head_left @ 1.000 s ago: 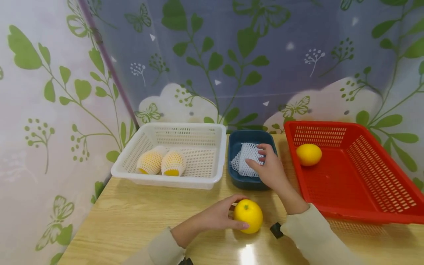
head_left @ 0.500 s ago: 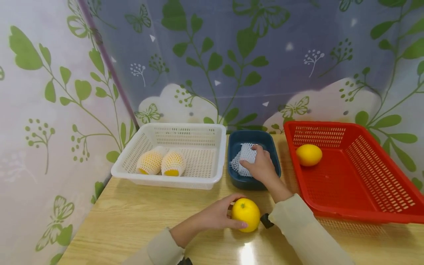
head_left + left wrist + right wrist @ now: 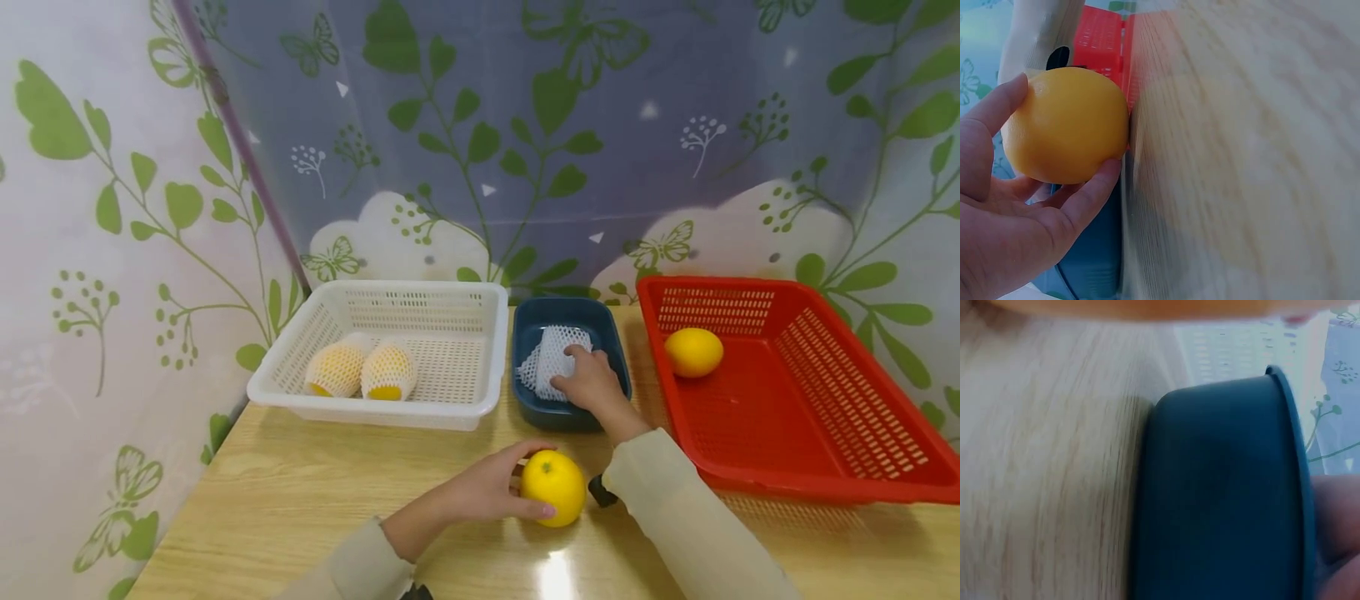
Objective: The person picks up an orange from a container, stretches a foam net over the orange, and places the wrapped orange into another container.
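My left hand [image 3: 498, 485] holds a round yellow citrus fruit [image 3: 555, 488] over the front part of the table, thumb on one side and fingers on the other. In the left wrist view the smooth fruit [image 3: 1069, 125] sits between thumb and fingertips. My right hand [image 3: 596, 385] reaches into the dark blue bin [image 3: 519, 400], thumb and fingers pinching a white foam fruit net [image 3: 553, 358]. More white netting [image 3: 529, 369] lies beside it. In the right wrist view the bin's side wall [image 3: 1222, 487] hides most of that hand.
A white basket [image 3: 480, 408] at the left holds two yellow fruits in foam nets [image 3: 388, 371]. At the right stands a red basket [image 3: 757, 417] with one yellow fruit [image 3: 693, 352] in its left corner. A patterned curtain [image 3: 480, 167] hangs behind the table [image 3: 315, 500].
My right hand has moved left and down onto the foam net, its fingers drawing in. My left hand keeps its hold on the fruit, almost still.
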Tool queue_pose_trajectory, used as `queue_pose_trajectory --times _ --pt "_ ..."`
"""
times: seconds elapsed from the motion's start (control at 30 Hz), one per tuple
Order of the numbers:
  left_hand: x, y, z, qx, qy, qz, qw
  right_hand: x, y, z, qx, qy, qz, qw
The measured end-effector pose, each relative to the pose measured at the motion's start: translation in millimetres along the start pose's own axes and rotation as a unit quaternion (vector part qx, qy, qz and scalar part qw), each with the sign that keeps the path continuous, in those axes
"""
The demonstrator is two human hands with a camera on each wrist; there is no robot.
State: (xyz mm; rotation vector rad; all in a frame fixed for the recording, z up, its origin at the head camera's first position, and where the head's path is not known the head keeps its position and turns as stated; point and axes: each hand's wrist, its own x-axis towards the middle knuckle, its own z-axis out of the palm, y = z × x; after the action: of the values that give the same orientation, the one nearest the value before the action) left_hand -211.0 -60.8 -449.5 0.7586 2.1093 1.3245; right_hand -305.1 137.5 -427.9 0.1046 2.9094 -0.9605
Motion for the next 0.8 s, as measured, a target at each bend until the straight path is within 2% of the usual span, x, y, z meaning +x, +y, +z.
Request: queue_pose_trajectory --times 0.2,0.5,0.63,0.8 --pt "0.7 -1.2 -0.6 0.004 -0.001 0.003 1.0 6.8 0.9 1.0 -0.012 -0.017 0.024 1.0" --pt "0.8 -2.0 0.2 -0.01 -0.004 0.01 0.9999 8.5 -0.2 0.2 0.017 0.006 0.036 0.999" --pt "0.9 -2.7 0.4 -0.008 -0.001 0.009 0.9999 7.5 -0.6 -0.7 0.022 0.025 0.028 0.999" --pt "0.9 -3.7 1.3 -0.005 0.003 0.011 0.9999 3.1 -3.0 -3.4 0.034 0.077 -0.001 0.996"
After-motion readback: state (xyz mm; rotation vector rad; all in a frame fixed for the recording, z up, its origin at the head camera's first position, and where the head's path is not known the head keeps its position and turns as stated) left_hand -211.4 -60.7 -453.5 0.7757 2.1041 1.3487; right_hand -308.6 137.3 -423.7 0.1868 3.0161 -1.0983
